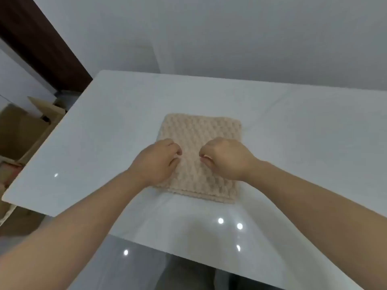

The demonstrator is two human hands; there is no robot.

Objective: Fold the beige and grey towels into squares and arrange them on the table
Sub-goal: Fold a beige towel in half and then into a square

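Note:
A beige towel (201, 130) with a bumpy weave lies folded into a rough rectangle in the middle of the white table (104, 130). My left hand (156, 162) hovers over the towel's left half with its fingers curled in. My right hand (225, 159) is over the right half, fingers also curled, thumb and forefinger close together. Neither hand visibly pinches fabric. A gap of towel shows between the two hands. No grey towel is in view.
The glossy table's left edge (48, 143) runs diagonally, with cardboard boxes (23, 130) on the floor beyond it. A grey-white wall (230, 34) stands behind the table's far edge. A dark brown door frame (39, 38) is at the upper left.

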